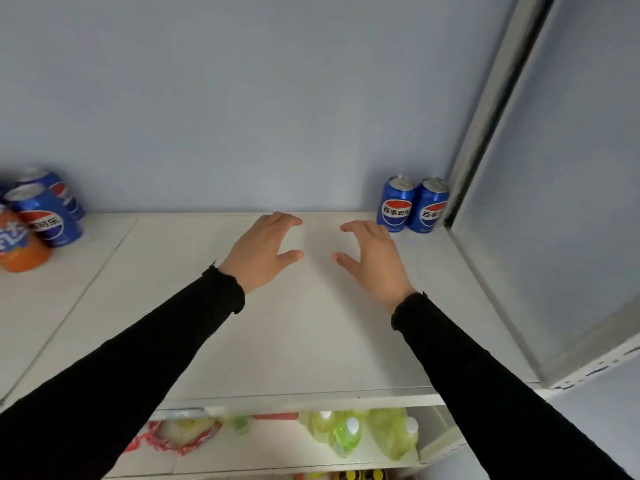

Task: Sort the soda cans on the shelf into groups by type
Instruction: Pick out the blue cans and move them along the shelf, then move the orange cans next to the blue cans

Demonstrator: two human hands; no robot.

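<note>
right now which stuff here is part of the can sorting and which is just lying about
Part of the job:
two blue cans at right
two blue cans at left
orange can
top shelf

Just lying about:
green bottles on the lower shelf
red-and-yellow packaging beside them

— What can you read on the cans?
— The blue can (396, 203) at the back right shows 百事可乐 on its round Pepsi emblem. Its neighbour (428, 206) shows only 百事.
— And on the left?
— The front blue can (43, 216) shows 可乐. The orange can (19, 242) has white lettering, perhaps Chinese, too blurred to read.
</note>
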